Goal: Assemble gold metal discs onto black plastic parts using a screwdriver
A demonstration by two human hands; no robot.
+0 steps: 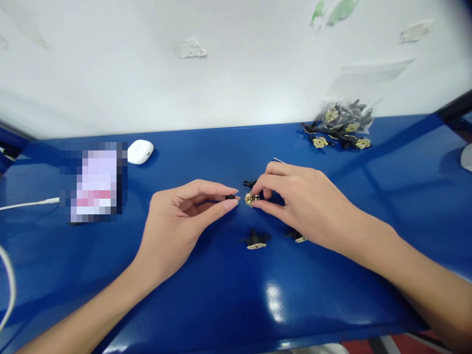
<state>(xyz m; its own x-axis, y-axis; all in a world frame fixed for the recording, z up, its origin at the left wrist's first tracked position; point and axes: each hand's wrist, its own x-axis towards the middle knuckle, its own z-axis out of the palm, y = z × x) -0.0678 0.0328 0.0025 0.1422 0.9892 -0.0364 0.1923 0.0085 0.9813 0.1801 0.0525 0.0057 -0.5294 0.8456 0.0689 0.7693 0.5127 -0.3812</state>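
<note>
Two hands (177, 211) (306, 196) pinching, left on black piece (230, 197), right on gold part (249, 199), round face toward viewer, long axis unclear

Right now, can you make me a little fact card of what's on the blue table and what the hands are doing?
Left hand: pinching a small black piece
Right hand: pinching a gold-coloured piece
Nearest the person: a black-and-gold part; another partly hidden by the right hand
Back right: see-through bag with similar parts inside; loose ones in front
Left side: white case, white cable, something pixelated
Surface: blue table
</note>
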